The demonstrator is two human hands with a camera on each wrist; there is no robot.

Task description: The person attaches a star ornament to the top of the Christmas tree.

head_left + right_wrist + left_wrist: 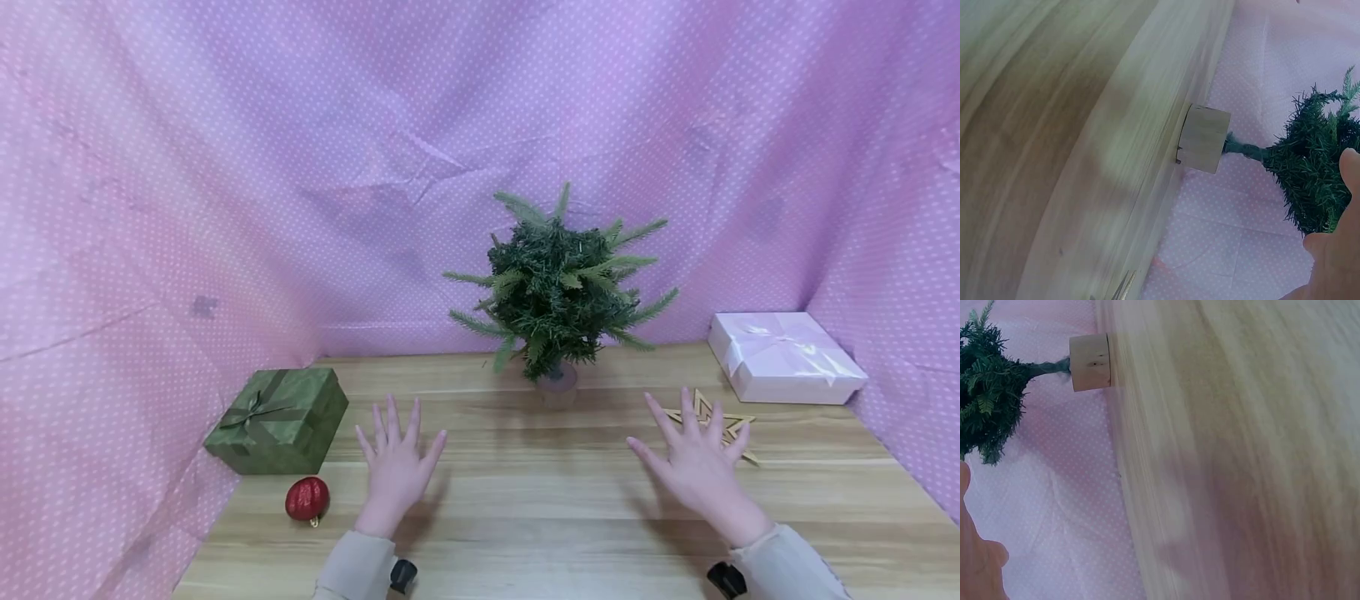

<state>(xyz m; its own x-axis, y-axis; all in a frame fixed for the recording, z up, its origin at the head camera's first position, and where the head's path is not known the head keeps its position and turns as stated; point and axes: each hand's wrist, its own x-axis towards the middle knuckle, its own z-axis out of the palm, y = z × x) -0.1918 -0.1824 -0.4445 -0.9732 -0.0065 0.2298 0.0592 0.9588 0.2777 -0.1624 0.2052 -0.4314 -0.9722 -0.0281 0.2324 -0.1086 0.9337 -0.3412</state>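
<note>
Star (pixel 702 407) lies partly behind right hand's fingers (pixel 688 415).

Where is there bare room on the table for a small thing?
The widest patch lies between the left hand and the right hand, in front of the tree; another, between the green box and the tree. Crowded: red ornament beside the green box; star partly hidden by the right hand, near the pale box.
</note>
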